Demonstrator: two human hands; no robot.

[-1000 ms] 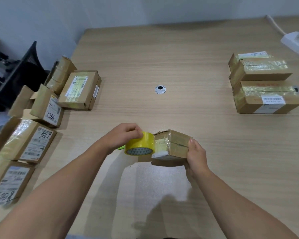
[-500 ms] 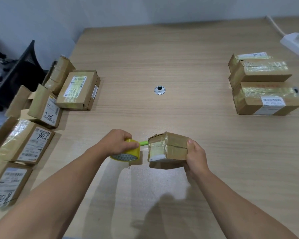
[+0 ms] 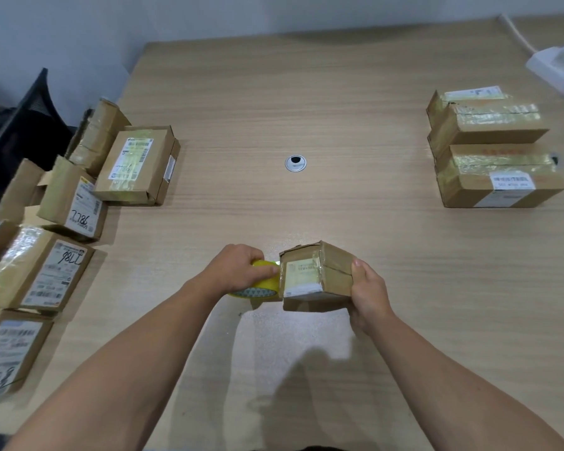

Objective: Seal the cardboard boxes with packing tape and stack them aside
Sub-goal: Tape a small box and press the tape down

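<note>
Whereas half a second ago the roll stood clear of the box on a short drawn strip, your left hand [image 3: 238, 271] has now brought the yellow tape roll [image 3: 261, 288] back against the left face of the small cardboard box [image 3: 319, 275], with its fingers curled round the roll. Your right hand [image 3: 368, 294] grips the box's right end and holds it tilted at the near centre of the table [image 3: 306, 109]. Judged from this, tape is being pressed onto the labelled face and sealing is unfinished. The sealed stack [image 3: 492, 157] waits far right, and other boxes [image 3: 137, 164] lie along the left edge.
</note>
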